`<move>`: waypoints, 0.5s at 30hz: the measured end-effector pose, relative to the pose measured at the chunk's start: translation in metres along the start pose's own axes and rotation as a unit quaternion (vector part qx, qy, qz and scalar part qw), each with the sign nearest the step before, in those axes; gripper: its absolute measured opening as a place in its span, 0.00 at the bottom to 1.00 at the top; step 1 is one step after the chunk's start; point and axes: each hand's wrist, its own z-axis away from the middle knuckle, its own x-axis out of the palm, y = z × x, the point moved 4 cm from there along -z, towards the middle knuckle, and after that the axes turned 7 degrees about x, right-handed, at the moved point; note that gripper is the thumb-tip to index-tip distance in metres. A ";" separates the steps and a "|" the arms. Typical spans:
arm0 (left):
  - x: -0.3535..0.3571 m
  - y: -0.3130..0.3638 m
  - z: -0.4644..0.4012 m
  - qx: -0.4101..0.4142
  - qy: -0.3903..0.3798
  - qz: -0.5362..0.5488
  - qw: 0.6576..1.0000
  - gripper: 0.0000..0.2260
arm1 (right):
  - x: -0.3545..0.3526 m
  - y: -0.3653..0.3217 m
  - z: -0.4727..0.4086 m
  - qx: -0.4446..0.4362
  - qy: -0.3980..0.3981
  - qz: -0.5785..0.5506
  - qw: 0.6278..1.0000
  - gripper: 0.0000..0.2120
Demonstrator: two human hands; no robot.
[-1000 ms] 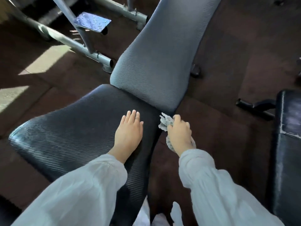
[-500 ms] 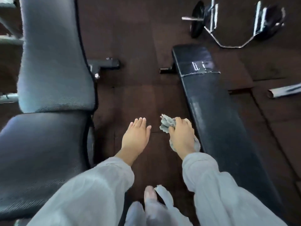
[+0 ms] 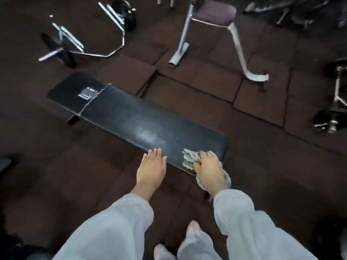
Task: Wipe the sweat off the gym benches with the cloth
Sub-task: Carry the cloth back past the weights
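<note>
flat black gym bench [image 3: 131, 117] lying on the dark rubber floor mats [image 3: 206, 102], long axis running from the near right end, by the hands, away to the far left end with the taped patch [image 3: 88, 94]. grey cloth [image 3: 190, 158] bunched at the near right end of the tabletop, gripped by the right hand [image 3: 208, 169], fingers curled round it; part of the cloth trailing out under the wrist, off the bench edge. hard to tell whether the cloth is pressed onto the padding or held just above it. left hand [image 3: 151, 166] flat and open beside it, fingers straight and together, tips [image 3: 155, 152] at or just over the near long edge; contact uncertain.

almost all of the bench lying left and forward of the cloth, so the likely stroke runs away from the right hand along the long axis toward the taped end. right hand nearer the work and already holding the cloth; left hand lying in that path, probably needing to lift or slide aside. pale sheen [image 3: 148, 134] on the padding just beyond the left fingertips, possibly sweat or glare.

no containers in view. beyond the bench: curl bar with plates [image 3: 90, 40], metal-legged stool [image 3: 214, 14], more weights [image 3: 334, 117] at far right.
</note>
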 end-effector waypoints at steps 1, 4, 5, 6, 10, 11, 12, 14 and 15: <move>0.000 0.027 -0.008 0.030 -0.004 -0.009 0.999 0.22 | -0.009 0.026 0.001 0.028 0.007 -0.010 1.000 0.16; 0.004 0.108 -0.030 0.123 -0.010 -0.038 0.992 0.22 | -0.033 0.099 0.004 0.098 0.032 -0.035 0.994 0.16; 0.007 0.135 -0.036 0.147 -0.016 -0.039 0.988 0.22 | -0.041 0.123 0.006 0.120 0.038 -0.040 0.991 0.16; 0.012 0.162 -0.041 0.168 -0.024 -0.043 0.985 0.22 | -0.048 0.146 0.008 0.141 0.042 -0.046 0.988 0.17; 0.040 0.268 -0.056 0.237 -0.055 -0.049 0.969 0.22 | -0.069 0.241 0.014 0.218 0.044 -0.050 0.974 0.18; 0.049 0.293 -0.058 0.247 -0.065 -0.048 0.966 0.22 | -0.073 0.264 0.016 0.230 0.043 -0.045 0.971 0.18; 0.058 0.318 -0.060 0.256 -0.076 -0.047 0.963 0.22 | -0.076 0.286 0.018 0.240 0.040 -0.042 0.969 0.18; 0.075 0.365 -0.062 0.273 -0.096 -0.049 0.956 0.22 | -0.084 0.329 0.023 0.256 0.033 -0.041 0.965 0.19; 0.083 0.388 -0.064 0.280 -0.102 -0.050 0.953 0.22 | -0.087 0.349 0.025 0.264 0.030 -0.039 0.963 0.19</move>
